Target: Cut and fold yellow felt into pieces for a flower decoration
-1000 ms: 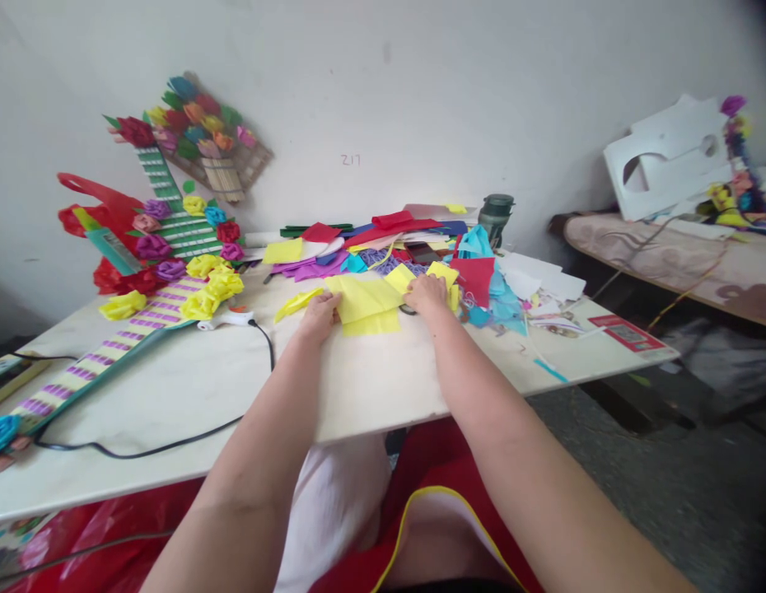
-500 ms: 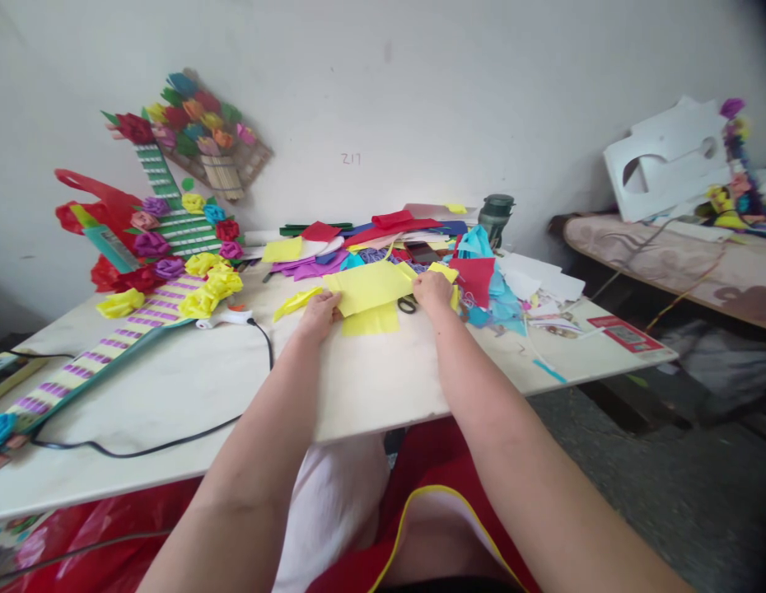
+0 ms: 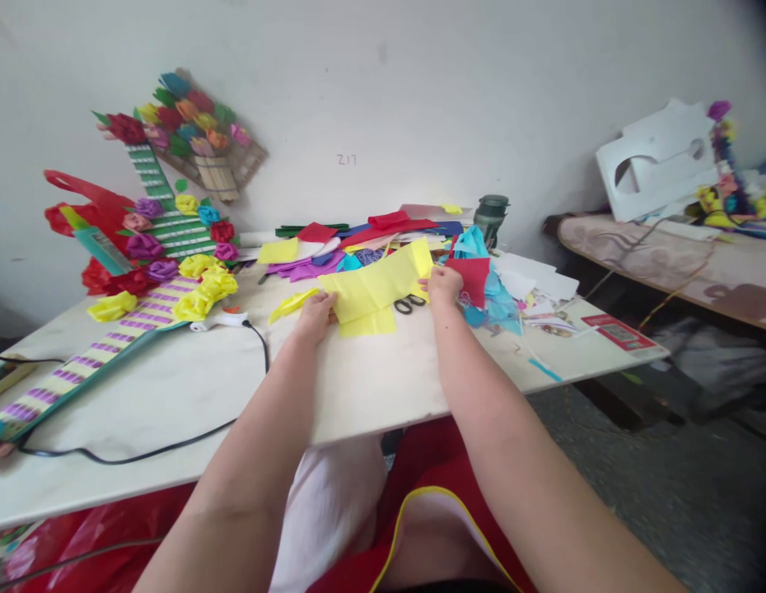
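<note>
A strip of yellow crepe paper (image 3: 376, 286) is stretched between my two hands, just above the table. My left hand (image 3: 319, 315) pinches its left end, and my right hand (image 3: 443, 286) grips the right end, where the paper bends upward. Under the strip, a flat yellow sheet (image 3: 369, 323) lies on the table. Black-handled scissors (image 3: 409, 304) rest beside my right hand, their blades hidden by the paper. A crumpled yellow piece (image 3: 291, 305) lies left of my left hand.
Stacked coloured paper (image 3: 315, 247) lies at the back, near a dark green bottle (image 3: 491, 219). Blue and white scraps (image 3: 506, 305) spread to the right. At left stand a flower-covered guitar shape (image 3: 173, 235) and a white glue gun (image 3: 221, 319) with its black cord.
The yellow strip has opened out longer between my hands. My right hand has shifted slightly right, uncovering more of the scissor handles. The view has turned slightly.
</note>
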`<move>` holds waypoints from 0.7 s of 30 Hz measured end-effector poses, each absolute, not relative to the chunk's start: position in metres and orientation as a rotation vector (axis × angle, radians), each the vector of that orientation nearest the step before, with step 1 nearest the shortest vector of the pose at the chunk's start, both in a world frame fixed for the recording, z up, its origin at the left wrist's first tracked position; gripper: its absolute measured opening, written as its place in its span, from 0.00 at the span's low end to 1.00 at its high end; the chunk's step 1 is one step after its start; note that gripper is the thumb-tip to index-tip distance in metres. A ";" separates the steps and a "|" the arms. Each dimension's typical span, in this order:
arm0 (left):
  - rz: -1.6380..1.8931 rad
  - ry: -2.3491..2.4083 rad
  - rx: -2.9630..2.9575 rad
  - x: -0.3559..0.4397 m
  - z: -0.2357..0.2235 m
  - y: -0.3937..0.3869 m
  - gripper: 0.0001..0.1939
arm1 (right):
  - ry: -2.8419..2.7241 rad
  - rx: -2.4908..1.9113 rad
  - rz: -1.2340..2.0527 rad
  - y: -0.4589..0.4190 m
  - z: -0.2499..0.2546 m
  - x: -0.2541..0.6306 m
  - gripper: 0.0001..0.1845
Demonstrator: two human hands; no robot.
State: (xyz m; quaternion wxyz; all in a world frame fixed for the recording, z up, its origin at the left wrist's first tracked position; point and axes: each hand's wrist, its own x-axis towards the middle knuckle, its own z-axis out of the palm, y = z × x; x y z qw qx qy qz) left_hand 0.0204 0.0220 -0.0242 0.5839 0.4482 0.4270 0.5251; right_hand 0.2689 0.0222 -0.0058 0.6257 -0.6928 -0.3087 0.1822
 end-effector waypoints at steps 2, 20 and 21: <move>1.234 1.003 1.045 0.020 -0.023 0.021 0.10 | -0.634 -1.483 0.445 0.023 -0.006 0.268 0.15; 1.245 1.053 1.055 0.024 -0.015 0.014 0.13 | -0.501 -1.348 0.582 0.027 -0.009 0.267 0.19; 1.234 1.053 1.056 0.024 -0.015 0.013 0.14 | -0.507 -1.350 0.582 0.027 -0.009 0.267 0.19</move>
